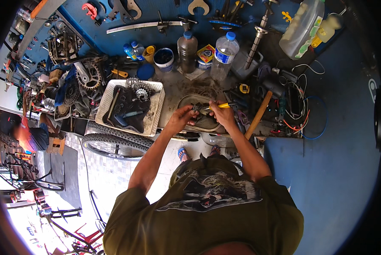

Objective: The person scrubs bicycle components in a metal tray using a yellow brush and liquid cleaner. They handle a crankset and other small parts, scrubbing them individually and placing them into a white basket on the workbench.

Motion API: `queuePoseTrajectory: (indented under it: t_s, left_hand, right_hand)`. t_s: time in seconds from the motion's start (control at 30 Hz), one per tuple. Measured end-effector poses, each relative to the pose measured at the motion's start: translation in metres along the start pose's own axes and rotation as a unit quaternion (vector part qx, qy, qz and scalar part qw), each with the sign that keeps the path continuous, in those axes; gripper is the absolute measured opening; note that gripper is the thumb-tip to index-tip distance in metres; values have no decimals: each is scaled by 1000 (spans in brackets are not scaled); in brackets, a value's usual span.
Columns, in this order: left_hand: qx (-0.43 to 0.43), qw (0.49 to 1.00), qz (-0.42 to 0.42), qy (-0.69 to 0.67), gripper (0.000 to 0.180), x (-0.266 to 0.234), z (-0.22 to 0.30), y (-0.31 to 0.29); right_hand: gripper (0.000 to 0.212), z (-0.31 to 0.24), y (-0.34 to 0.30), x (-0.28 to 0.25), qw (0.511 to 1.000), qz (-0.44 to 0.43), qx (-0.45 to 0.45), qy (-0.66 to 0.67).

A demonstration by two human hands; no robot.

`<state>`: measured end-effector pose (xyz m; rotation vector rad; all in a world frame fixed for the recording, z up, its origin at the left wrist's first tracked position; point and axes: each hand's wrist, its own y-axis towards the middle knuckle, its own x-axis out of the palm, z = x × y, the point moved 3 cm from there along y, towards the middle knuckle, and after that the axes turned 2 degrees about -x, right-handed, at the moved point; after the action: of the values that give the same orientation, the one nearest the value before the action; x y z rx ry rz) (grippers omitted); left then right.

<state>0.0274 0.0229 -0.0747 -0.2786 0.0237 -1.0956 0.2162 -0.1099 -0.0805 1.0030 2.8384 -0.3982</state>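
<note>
Over a shallow oval pan (182, 101) on the workbench, my left hand (182, 119) is closed on a small dark, greasy-looking part (199, 109). My right hand (222, 114) grips a slim tool with a yellow handle (225, 105) and a dark end pointing right. Its working end meets the dark part between my hands; its kind is too small to tell. To the left of my left hand sits a white perforated plastic basket (160, 91), holding bicycle sprockets (140, 91), a dark cloth (133, 106) and a blue-handled tool (129, 114).
Behind the pan stand a dark-filled bottle (187, 51), a clear bottle (224, 57) and a white tub (164, 59). A wooden handle (259, 114) leans at the right near tangled cables (298, 112). Tyres (114, 142) lie below the bench's left side. A person (31, 136) is at the far left.
</note>
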Motion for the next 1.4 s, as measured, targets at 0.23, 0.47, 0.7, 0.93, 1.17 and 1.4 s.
queuePoseTrajectory:
  t_s: [0.23, 0.47, 0.7, 0.93, 1.17, 1.4]
  left_hand:
    - [8, 1000, 12, -11, 28, -1, -1, 12]
    - [-26, 999, 11, 25, 27, -6, -10, 13]
    - [-5, 996, 59, 66, 28, -6, -12, 6]
    - [-21, 992, 91, 91, 26, -3, -2, -6]
    - [-6, 998, 34, 54, 31, -7, -7, -2]
    - [-2, 998, 68, -20, 34, 3, -13, 8]
  right_hand:
    - [38, -4, -9, -14, 989, -29, -32, -144]
    - [36, -16, -25, -20, 923, -29, -166, -345]
    - [41, -68, -26, 14, 982, -53, -165, -77]
    - [47, -67, -10, 3, 978, -28, -147, -147]
    - [53, -47, -5, -16, 965, 17, -130, -226]
    - [49, -25, -22, -34, 940, 15, -116, -320]
